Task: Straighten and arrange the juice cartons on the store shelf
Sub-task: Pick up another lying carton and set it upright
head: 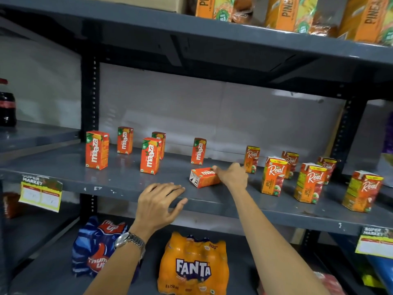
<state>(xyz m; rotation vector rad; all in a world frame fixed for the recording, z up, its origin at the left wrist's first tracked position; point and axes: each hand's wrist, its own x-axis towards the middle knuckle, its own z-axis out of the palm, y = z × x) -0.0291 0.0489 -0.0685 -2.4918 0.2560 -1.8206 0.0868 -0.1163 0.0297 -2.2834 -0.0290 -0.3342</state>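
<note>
Here, the right hand [232,175] closes its fingers on a toppled Maaza carton [204,177] at mid-frame on the grey shelf [119,179].
The left hand [158,204] rests spread open on the shelf's front edge. Upright Maaza cartons [96,152] stand to the left, Real apple cartons [273,176] to the right; a Fanta pack [193,265] lies lower centre.

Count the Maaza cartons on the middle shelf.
6. Front left; back left; front centre, one partly hidden behind it; back centre-right; one lying flat, touched by the right hand. None seems hidden.
</note>
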